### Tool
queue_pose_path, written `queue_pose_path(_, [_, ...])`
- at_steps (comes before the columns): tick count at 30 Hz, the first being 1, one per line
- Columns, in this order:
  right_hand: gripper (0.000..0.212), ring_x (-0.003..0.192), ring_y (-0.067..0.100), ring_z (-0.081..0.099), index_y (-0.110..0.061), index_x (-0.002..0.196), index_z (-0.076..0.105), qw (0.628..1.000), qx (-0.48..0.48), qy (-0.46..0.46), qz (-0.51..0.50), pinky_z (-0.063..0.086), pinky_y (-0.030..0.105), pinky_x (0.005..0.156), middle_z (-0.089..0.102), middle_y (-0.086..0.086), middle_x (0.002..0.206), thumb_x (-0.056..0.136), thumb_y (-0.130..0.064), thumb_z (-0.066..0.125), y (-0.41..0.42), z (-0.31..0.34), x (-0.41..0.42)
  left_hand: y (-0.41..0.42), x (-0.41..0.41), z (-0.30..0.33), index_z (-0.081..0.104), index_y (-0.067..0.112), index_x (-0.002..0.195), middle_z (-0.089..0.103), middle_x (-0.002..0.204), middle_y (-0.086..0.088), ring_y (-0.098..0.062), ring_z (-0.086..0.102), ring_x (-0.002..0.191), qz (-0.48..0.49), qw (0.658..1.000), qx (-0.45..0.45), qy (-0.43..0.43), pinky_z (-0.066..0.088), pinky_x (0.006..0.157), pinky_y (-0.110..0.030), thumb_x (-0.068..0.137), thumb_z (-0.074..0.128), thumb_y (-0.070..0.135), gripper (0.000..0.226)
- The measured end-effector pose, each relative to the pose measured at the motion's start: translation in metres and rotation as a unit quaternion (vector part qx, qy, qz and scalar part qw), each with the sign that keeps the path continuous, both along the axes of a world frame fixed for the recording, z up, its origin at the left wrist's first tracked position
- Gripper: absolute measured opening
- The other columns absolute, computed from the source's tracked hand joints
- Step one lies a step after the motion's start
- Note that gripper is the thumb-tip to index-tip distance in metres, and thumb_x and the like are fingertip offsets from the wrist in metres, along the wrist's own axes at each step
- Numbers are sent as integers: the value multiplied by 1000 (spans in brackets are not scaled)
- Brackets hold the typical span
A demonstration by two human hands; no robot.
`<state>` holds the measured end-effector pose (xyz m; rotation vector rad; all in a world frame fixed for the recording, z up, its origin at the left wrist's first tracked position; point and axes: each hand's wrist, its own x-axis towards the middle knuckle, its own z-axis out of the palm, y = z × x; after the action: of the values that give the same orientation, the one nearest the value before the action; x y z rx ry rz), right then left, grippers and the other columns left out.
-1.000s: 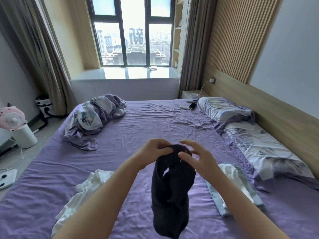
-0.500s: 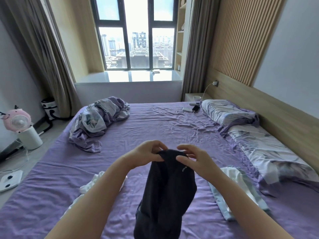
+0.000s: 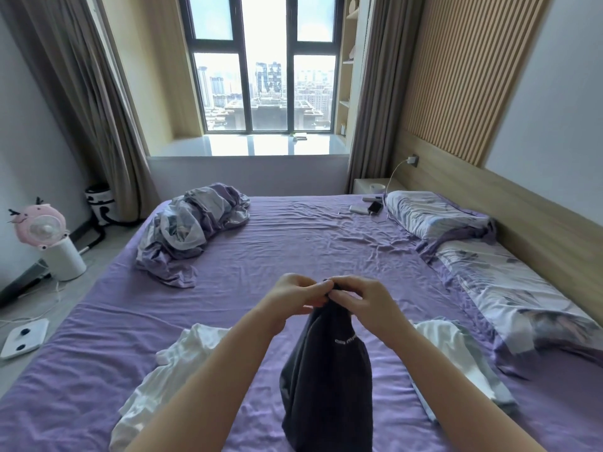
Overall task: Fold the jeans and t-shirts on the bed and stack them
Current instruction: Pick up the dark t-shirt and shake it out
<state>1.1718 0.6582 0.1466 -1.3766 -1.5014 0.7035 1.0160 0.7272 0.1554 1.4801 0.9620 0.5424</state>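
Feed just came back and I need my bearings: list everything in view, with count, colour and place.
dark garment: 1, black, held up over near bed
white garment: 1, white, crumpled, near left on bed
folded garment: 1, white and pale blue, near right on bed
bedding heap: 1, purple-grey, far left on bed
pillows: 2, floral grey-purple, along headboard side
bed: 1, purple sheet
phone: 1, black, far right on bed, beside a white device
fan: 1, pink, floor left
scale: 1, white, floor left
curtains: 2, taupe, flanking window
left hand: pinches garment top
right hand: pinches garment top
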Motion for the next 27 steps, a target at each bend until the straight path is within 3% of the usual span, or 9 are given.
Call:
queue_pose_path(4, [41, 90, 13, 68, -29, 94, 71, 991, -71, 113, 13, 56, 28, 76, 73, -3, 94, 89, 4, 48, -1, -1, 10, 1, 4, 4, 61, 8, 84, 72, 81, -9, -19, 71, 79, 5, 993, -62, -102, 56, 76, -28, 89, 59, 8, 6])
queue_pose_path(8, [21, 76, -3, 62, -25, 92, 62, 996, -66, -61, -19, 47, 18, 74, 67, -11, 83, 83, -6, 63, -4, -10, 12, 6, 7, 11, 43, 11, 85, 73, 81, -12, -26, 71, 80, 38, 979, -73, -188, 57, 83, -39, 89, 53, -2, 16])
queue_pose_path(10, [13, 62, -8, 56, -28, 85, 61, 992, -58, -102, -35, 41, 12, 65, 63, -15, 72, 83, -17, 67, -4, -15, 9, 8, 8, 14, 50, 10, 98, 70, 93, -12, -22, 69, 87, 18, 989, -35, -144, 54, 89, -41, 87, 62, 7, 16])
queue_pose_path(13, [16, 50, -4, 48, -24, 73, 57, 994, -26, -67, -85, 38, 13, 56, 54, -13, 57, 82, -20, 69, 1, -11, 10, 8, 11, 6, 54, 19, 100, 61, 98, -4, -14, 60, 86, -18, 998, 60, -1, 51, 81, -31, 80, 73, 23, 28])
queue_pose_path(16, [11, 61, 7, 62, -15, 75, 62, 995, -24, 59, -79, 54, 24, 58, 63, -3, 63, 81, -14, 71, 4, 4, 15, 2, 13, -9, 55, 19, 92, 65, 88, 0, -7, 64, 77, -79, 994, 64, 27, 50, 67, -20, 77, 77, 22, 27])
queue_pose_path(19, [9, 80, 16, 68, -15, 86, 64, 991, -7, 113, -68, 58, 30, 70, 70, 2, 80, 81, -14, 71, 4, 9, 17, 4, 17, -18, 61, 8, 81, 63, 75, -2, -12, 60, 69, -30, 993, 117, 21, 48, 67, -30, 80, 72, 11, 11])
queue_pose_path(21, [23, 88, 9, 65, -21, 90, 58, 994, 5, 47, -98, 53, 25, 75, 66, -2, 90, 76, -24, 76, 0, 2, 15, 8, 19, -16, 63, 0, 81, 62, 73, -7, -16, 58, 68, 37, 991, 132, -3, 45, 66, -35, 80, 72, 17, 19])
queue_pose_path(24, [28, 84, 10, 55, -18, 84, 56, 982, -15, -142, -126, 44, 22, 75, 55, -5, 90, 73, -33, 77, -10, -19, 3, 14, 18, -10, 60, 0, 72, 58, 68, -8, -18, 55, 65, 103, 985, 135, -22, 42, 62, -36, 79, 73, 23, 28])
queue_pose_path(27, [12, 80, 14, 56, -14, 76, 59, 983, 25, -126, -134, 48, 27, 74, 57, 0, 85, 82, -15, 69, -12, -20, 2, 22, 15, -7, 58, 12, 66, 60, 65, 1, -12, 56, 61, 118, 980, 163, 6, 43, 61, -31, 78, 75, 25, 23])
